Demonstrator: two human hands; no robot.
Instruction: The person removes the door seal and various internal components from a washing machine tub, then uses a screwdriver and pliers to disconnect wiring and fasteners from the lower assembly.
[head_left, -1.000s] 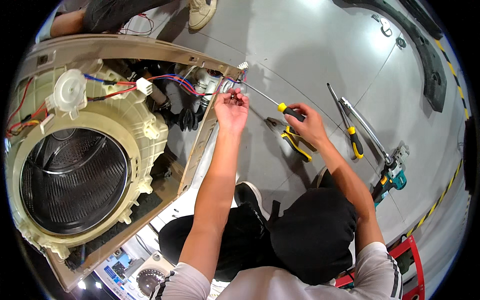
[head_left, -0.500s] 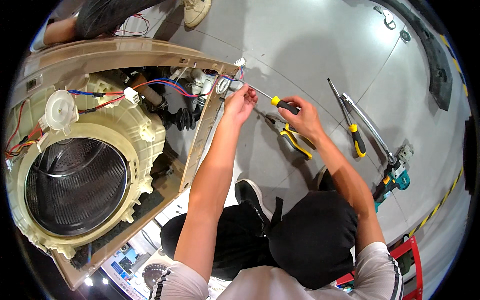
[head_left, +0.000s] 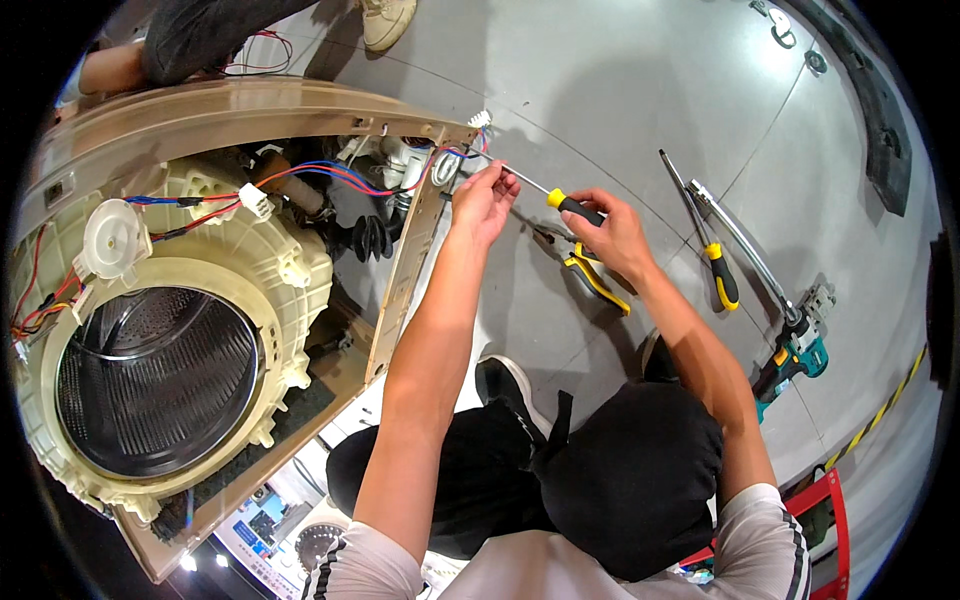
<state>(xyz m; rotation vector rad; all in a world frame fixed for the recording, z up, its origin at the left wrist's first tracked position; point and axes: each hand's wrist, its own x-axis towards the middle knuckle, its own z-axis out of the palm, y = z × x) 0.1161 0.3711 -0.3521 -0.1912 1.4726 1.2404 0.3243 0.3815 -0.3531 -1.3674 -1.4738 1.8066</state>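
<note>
My right hand (head_left: 610, 232) is closed round the black and yellow handle of a screwdriver (head_left: 570, 206). Its thin metal shaft runs up and left to the corner of an opened washing machine's brown frame (head_left: 402, 262). Close to the tip, the fingers of my left hand (head_left: 484, 203) are pinched on the shaft; the contact is partly hidden. Just left of those fingers, a white coiled piece (head_left: 446, 168) sits at the frame. Red and blue wires (head_left: 345, 172) lead from it across the machine. What the tip touches is too small to make out.
Yellow-handled pliers (head_left: 597, 284) lie on the floor below my right hand. Farther right are another screwdriver (head_left: 722, 278) and a teal power tool (head_left: 795, 358) with a long socket shaft. The steel drum (head_left: 155, 380) faces left. A person's shoe (head_left: 388, 22) stands beyond the machine.
The view has shifted slightly. Both hands keep their grip on the screwdriver, whose tip stays at the frame corner.
</note>
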